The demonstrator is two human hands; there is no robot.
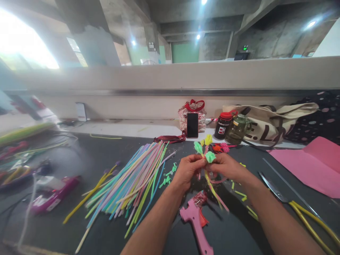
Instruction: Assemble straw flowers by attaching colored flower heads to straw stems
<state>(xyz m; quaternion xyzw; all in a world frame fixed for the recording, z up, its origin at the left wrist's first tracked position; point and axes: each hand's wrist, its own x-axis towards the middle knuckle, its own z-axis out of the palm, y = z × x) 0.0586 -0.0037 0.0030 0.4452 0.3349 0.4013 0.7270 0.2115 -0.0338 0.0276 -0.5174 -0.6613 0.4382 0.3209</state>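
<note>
Between my two hands is a small pipe cleaner flower bunch with green and yellow fluffy heads and yellow and pink stems hanging below. My left hand pinches it from the left, just under the heads. From the other side my right hand also has its fingers closed on it. Some fingertips are hidden behind the blooms. A pink glue gun lies on the dark tabletop below my hands. Left of my forearm spreads a large pile of pastel pipe cleaners.
Yellow-handled scissors and pink sheets lie on the right. Green cut pieces are scattered by the pile. Behind stand a phone, a black bottle, a green jug and a canvas bag. A magenta device sits left.
</note>
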